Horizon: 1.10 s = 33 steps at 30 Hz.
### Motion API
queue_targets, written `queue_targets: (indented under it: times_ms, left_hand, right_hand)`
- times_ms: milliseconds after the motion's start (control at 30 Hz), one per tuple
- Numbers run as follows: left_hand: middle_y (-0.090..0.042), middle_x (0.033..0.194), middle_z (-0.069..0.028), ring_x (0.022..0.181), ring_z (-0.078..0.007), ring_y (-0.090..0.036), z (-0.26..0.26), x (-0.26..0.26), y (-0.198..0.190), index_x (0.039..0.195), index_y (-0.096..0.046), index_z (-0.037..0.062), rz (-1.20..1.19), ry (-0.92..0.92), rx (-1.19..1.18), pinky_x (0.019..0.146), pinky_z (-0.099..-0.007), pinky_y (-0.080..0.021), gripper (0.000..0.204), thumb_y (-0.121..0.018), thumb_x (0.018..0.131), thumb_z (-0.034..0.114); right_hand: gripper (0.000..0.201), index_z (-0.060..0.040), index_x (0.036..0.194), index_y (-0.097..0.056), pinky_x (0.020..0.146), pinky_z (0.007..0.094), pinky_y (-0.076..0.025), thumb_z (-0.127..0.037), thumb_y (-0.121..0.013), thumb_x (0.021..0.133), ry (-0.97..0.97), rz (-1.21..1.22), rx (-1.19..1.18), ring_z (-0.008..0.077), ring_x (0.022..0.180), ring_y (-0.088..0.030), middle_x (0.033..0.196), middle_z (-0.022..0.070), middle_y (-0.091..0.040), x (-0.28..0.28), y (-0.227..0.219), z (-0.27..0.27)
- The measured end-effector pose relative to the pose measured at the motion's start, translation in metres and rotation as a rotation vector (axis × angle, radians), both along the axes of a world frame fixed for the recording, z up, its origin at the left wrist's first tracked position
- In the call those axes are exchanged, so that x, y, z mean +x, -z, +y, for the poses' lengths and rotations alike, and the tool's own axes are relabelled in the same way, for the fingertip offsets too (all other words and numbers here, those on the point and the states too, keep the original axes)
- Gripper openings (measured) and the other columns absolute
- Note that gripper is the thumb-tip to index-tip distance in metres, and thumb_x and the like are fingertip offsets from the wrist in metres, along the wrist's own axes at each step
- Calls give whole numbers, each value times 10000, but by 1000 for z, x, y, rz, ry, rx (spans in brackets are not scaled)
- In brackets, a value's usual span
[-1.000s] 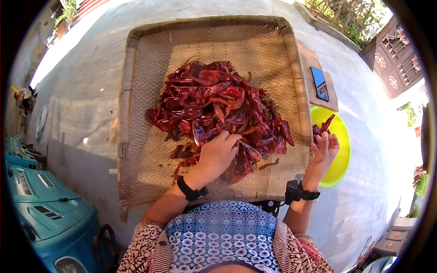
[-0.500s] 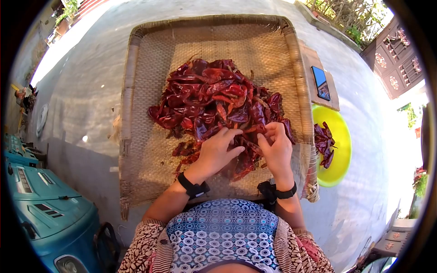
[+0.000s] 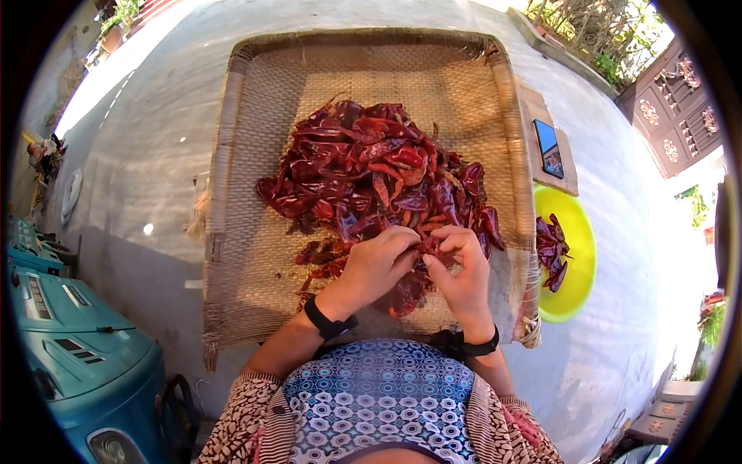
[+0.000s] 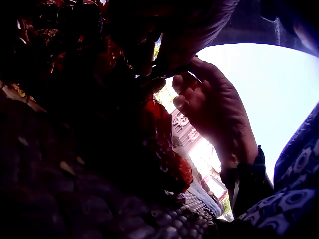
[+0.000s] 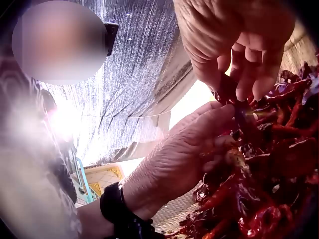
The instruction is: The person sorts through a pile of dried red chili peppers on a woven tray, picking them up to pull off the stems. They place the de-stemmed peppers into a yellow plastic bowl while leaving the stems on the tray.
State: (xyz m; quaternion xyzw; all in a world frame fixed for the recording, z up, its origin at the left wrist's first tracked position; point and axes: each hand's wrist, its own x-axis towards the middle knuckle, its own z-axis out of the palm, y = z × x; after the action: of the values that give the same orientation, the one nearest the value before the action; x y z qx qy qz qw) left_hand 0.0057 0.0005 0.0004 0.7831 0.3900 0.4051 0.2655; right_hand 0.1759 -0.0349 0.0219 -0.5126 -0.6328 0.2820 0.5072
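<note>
A heap of dried red chili peppers (image 3: 355,166) lies on a woven tray (image 3: 247,100). At its near edge my left hand (image 3: 375,264) and right hand (image 3: 465,277) meet, fingers bent toward each other. Between the fingertips they pinch one dark red dried chili (image 5: 244,119), the left from one side and the right from the other. In the right wrist view the right hand (image 5: 239,45) comes from above and the left hand (image 5: 174,154) from below. The left wrist view is mostly dark, with the right hand (image 4: 214,109) against a bright background.
Right of the tray, a yellow-green basin (image 3: 583,247) holds several dried chilies (image 3: 551,251). A phone (image 3: 549,147) lies on a board (image 3: 570,174) behind it. A teal vehicle (image 3: 85,348) stands at the left on the concrete ground (image 3: 147,178).
The right hand has come from the basin, where it let go of chilies, back to the heap. Both hands now pinch a chili together.
</note>
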Motion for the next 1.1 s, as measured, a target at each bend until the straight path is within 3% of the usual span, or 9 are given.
queue_targets:
  times_ms: [133, 233, 400, 467, 567, 600, 767, 900, 1100]
  left_hand:
    - [-627, 958, -48, 798, -297, -653, -2, 0, 3, 1053, -620, 119, 79, 18, -74, 642, -369, -537, 177, -651, 881, 152]
    - [-618, 975, -43, 786, -293, -652, -3, -2, 0, 1062, -618, 127, 104, 18, -42, 637, -369, -535, 176, -644, 890, 157]
    - [-603, 978, -51, 774, -274, -654, 7, -16, -15, 1057, -620, 126, 76, -120, -21, 637, -360, -533, 184, -659, 879, 147]
    - [-600, 989, -54, 774, -270, -655, 17, -25, -28, 1050, -619, 119, 75, -185, -11, 638, -358, -533, 177, -656, 878, 130]
    - [-575, 1082, -57, 749, -275, -648, 34, -35, -39, 1086, -594, 108, 104, -261, -36, 652, -370, -527, 215, -648, 878, 104]
    - [-574, 1097, -63, 742, -281, -646, 42, -35, -40, 1112, -579, 109, 112, -281, -1, 649, -375, -527, 243, -647, 879, 104]
    - [-580, 1188, -81, 812, -265, -656, 82, -28, -35, 1194, -561, 72, 222, -401, 172, 717, -345, -539, 331, -666, 884, 117]
    - [-608, 1088, -82, 802, -289, -650, 98, -25, -24, 1180, -571, 99, 312, -440, 181, 684, -367, -536, 350, -695, 854, 130]
    - [-582, 1002, -72, 763, -312, -641, 48, -25, -45, 1095, -585, 132, 176, -271, 121, 641, -395, -531, 271, -682, 842, 138]
  right_hand:
    - [336, -27, 1105, -564, 658, 227, -511, 17, -718, 809, 31, 283, -238, 82, 797, -588, 999, 43, -605, -1, -11, -4]
    - [360, -18, 1162, -552, 672, 220, -506, 30, -693, 834, -52, 234, -318, 74, 814, -578, 1002, 23, -593, 20, 10, -3]
    - [321, -32, 1165, -548, 783, 232, -475, 39, -655, 871, 404, 400, 4, 82, 879, -557, 1025, 28, -586, 56, -15, -6]
    - [331, -40, 1197, -540, 828, 248, -465, 19, -638, 886, 576, 241, 222, 97, 901, -555, 1032, 39, -589, 85, -20, -5]
    - [363, -29, 1243, -515, 834, 267, -475, 1, -614, 895, 806, 211, 90, 125, 918, -575, 1118, 77, -563, 98, -33, -6]
    - [395, -20, 1279, -488, 813, 283, -489, -17, -596, 899, 954, -223, 45, 150, 893, -596, 1212, 122, -513, 105, -28, -4]
    - [389, -25, 1267, -509, 697, 278, -510, -18, -611, 892, 591, -93, 38, 155, 810, -603, 1252, 138, -497, 92, 6, 0]
    - [381, -32, 1253, -531, 677, 262, -501, -15, -625, 885, 380, -176, -93, 134, 797, -607, 1196, 116, -545, 41, -3, -3]
    - [368, -47, 1257, -535, 644, 242, -469, -68, -639, 905, 190, -10, -118, 97, 724, -592, 959, 42, -640, 22, 6, -1]
